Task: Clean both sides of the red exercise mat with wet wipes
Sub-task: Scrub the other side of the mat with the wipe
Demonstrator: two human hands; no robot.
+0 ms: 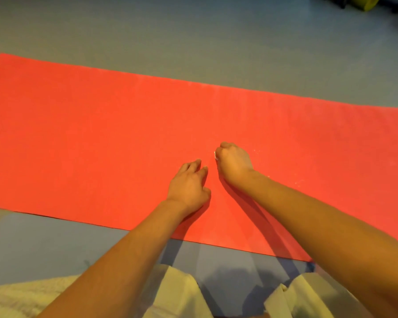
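Observed on red exercise mat (101, 134): right hand (233, 162) clenched round a scrap of white wipe (215, 155); left hand (189, 187) resting just beside it, fingers loosely bent, grasping nothing.

Hands (189, 184) on mat (78, 134), mat on floor (193, 42)

A smooth grey-blue floor (193, 31) is stretching across the room, taking on a warm, dim light. Soft shadows are falling on it near the lower edge. In the far right corner, dark blurred objects (331, 1) are sitting beside something yellow-green (369, 4).
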